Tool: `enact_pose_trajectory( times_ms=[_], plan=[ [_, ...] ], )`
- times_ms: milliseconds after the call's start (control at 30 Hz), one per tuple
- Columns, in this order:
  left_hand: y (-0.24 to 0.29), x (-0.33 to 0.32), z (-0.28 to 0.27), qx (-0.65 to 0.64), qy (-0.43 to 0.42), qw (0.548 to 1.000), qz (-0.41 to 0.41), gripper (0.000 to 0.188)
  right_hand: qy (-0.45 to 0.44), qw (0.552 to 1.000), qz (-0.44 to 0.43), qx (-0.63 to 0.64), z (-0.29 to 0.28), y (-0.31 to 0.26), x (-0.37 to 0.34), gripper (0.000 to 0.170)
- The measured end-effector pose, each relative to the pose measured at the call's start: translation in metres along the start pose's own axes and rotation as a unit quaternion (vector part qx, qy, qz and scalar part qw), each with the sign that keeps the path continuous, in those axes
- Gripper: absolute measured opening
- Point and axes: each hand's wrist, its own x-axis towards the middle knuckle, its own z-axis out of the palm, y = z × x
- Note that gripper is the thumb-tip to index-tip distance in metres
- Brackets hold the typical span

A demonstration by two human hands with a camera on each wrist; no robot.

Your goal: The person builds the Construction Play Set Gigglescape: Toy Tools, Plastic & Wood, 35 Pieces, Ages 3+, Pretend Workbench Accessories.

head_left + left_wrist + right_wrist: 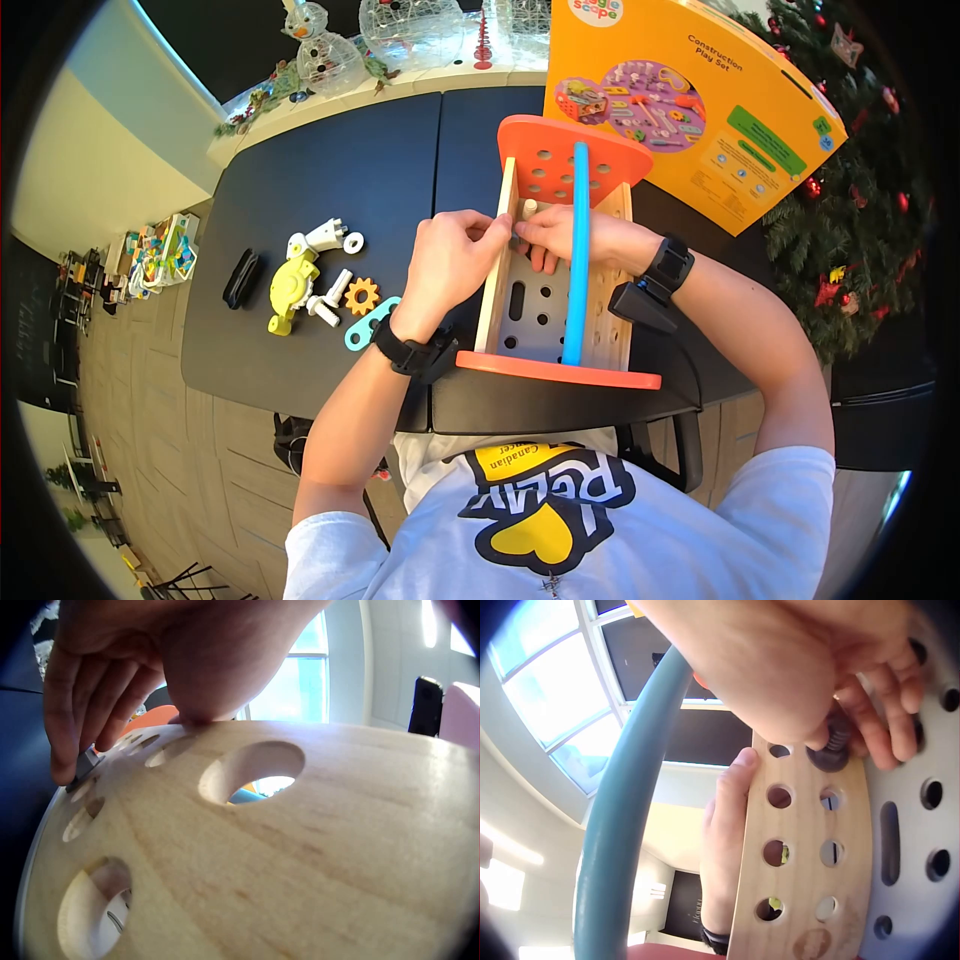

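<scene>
A toy toolbox has wooden side walls (802, 832) with round holes, coral end panels (560, 371), a blue bar handle (577, 270) and a grey perforated base (535, 300). My right hand (565, 235) reaches inside it, and its fingers pinch a dark grey threaded bolt (831, 754) at a hole in the left wall. My left hand (455, 255) is outside that same wall, its thumb over the top edge. Its fingertips hold a grey piece (84, 769) against the wall's outer face; most of that piece is hidden. A pale peg (529, 209) stands near my right fingers.
Left of the toolbox lie a yellow-green toy tool (293, 285), white bolts (328, 300), an orange gear (362, 296), a turquoise strip with holes (372, 324) and a black case (241, 279). An orange play-set box (700, 110) stands behind, beside a decorated tree (850, 200).
</scene>
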Motion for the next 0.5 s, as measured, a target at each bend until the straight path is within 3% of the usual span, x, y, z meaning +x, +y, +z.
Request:
enact_pose_trajectory(
  times_ms=[200,400,500],
  plan=[
    [-0.002,0.000,0.001,-0.003,0.002,1.000,-0.008,0.048,0.032,0.996,0.069,0.052,0.002,-0.018,-0.009,0.047],
    [-0.001,0.001,0.001,0.001,-0.002,1.000,-0.007,0.048,0.031,0.997,-0.072,0.013,0.004,0.005,0.002,0.042],
    [-0.002,0.001,0.002,0.000,0.005,1.000,-0.006,0.048,0.038,0.995,-0.094,-0.021,0.002,0.007,0.005,0.038]
  ],
)
